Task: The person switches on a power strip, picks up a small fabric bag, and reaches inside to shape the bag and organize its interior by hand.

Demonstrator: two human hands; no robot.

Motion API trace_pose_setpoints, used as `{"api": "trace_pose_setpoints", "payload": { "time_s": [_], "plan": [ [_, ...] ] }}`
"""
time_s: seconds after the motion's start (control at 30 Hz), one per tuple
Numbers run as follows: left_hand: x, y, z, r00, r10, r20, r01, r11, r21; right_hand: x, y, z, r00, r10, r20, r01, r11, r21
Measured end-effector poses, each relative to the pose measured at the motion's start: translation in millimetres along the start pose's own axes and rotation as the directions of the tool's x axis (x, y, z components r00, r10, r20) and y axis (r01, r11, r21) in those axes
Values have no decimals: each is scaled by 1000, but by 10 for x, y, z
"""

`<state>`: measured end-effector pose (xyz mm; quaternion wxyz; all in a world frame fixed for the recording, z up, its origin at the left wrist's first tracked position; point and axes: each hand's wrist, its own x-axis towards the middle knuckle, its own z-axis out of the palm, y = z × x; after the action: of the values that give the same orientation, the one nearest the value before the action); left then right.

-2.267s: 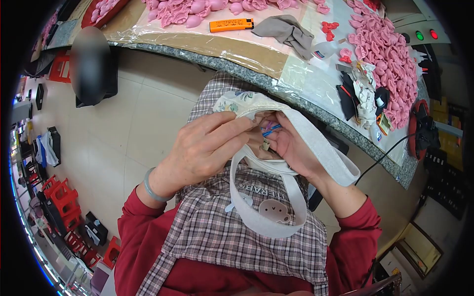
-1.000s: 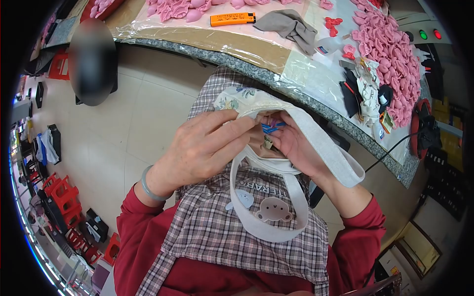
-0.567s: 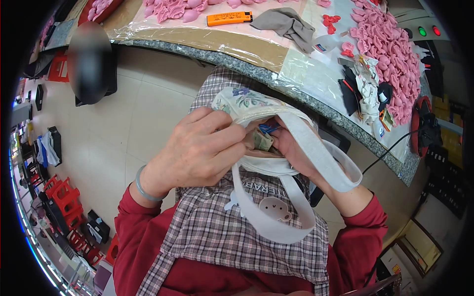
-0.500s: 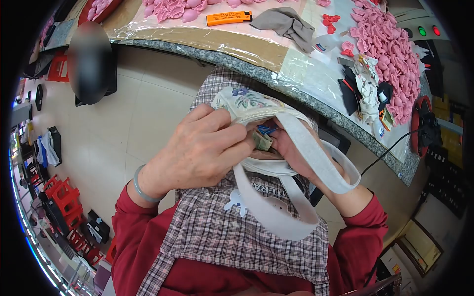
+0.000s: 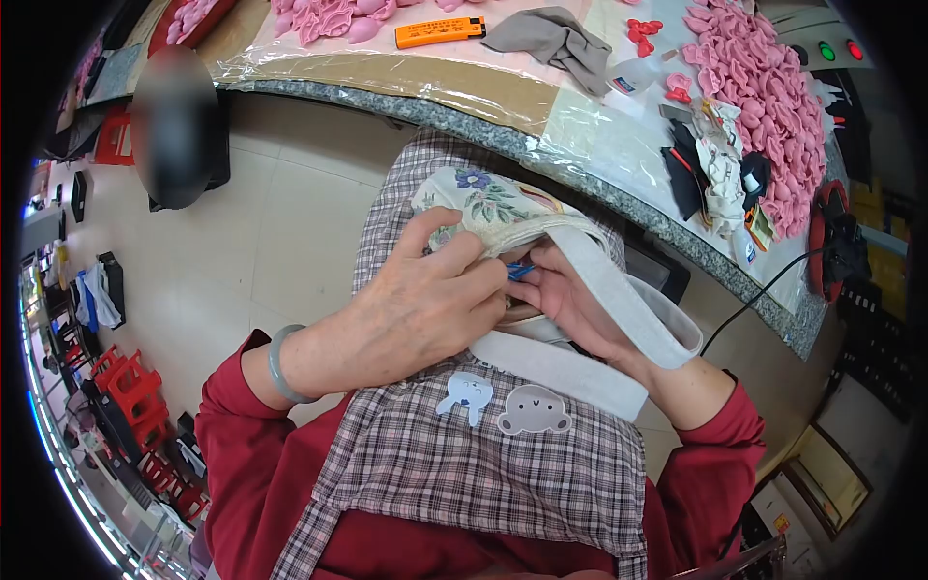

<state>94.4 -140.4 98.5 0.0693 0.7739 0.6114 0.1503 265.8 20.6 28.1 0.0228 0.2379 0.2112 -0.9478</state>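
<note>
A white cloth tote bag with embroidered flowers rests on my lap, its two pale straps looping to the right. My left hand has curled fingers closed on the bag's rim at the near left side. Inside the mouth, my right hand reaches through from the right, beneath a strap. Its fingers are closed around a small, thin blue thing, too hidden to name. The rest of the bag's contents are mostly covered by my hands.
Ahead stands a granite-edged table. On it are pink moulded pieces, an orange box-cutter-like item, a grey cloth and red bits. A black cable hangs at the right. Red stools stand at left.
The near strap has shifted up and right, uncovering the apron's animal patches. My left hand has moved slightly right, and the greenish paper seen inside the bag is now hidden.
</note>
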Motion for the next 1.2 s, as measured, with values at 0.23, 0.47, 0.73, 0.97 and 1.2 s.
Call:
{"api": "trace_pose_setpoints", "payload": {
  "time_s": [0.23, 0.47, 0.73, 0.97, 1.2],
  "plan": [
    [-68, -30, 1, 1000, 25, -14, -25, 1000, 8, 23, -23, 2, 1000, 2, -11, -3, 998, -65],
    [-113, -60, 21, 996, 1, -90, 3, 999, 52, 16, -98, 76, 1000, 9, -6, -10, 995, -96],
    [-115, -106, -27, 988, -31, -151, 37, 999, 37, -173, -217, 203, 997, -2, -80, -3, 998, -60],
    [-139, -127, -33, 983, -49, -177, 51, 999, 9, -283, -247, 293, 971, -49, -232, -58, 899, -434],
    [-176, -167, -114, 988, -82, -132, 90, 994, 55, -351, -337, 256, 994, -56, -89, -4, 823, -568]
  ]
}}
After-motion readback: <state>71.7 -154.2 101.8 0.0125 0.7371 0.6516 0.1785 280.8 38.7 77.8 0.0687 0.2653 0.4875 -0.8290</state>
